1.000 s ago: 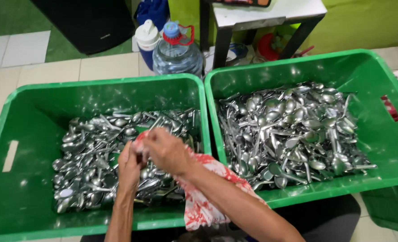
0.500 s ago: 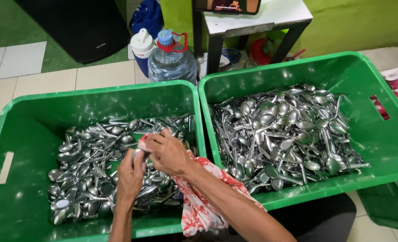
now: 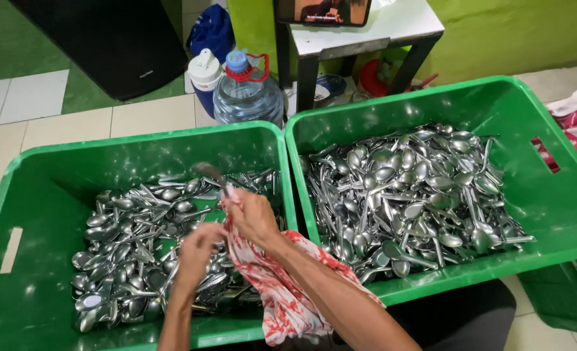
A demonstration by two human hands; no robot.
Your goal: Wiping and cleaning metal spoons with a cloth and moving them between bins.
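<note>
Over the left green plastic crate (image 3: 54, 162), your right hand (image 3: 253, 218) pinched a blurred metal spoon (image 3: 212, 175) through the red-and-white patterned cloth (image 3: 269, 286), handle angled up-left; your left hand (image 3: 197, 250), loosely curled and empty, sat just below.

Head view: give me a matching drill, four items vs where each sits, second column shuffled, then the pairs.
Items:
1. red-and-white cloth
2. water jug
3. raised spoon
4. right green crate

Places:
A. on the floor behind the crates
B. draped over the right forearm
C. in the right hand, above the left green crate
D. beside the small table, heaped with spoons

Pairs: 1-B, 2-A, 3-C, 4-D
</note>
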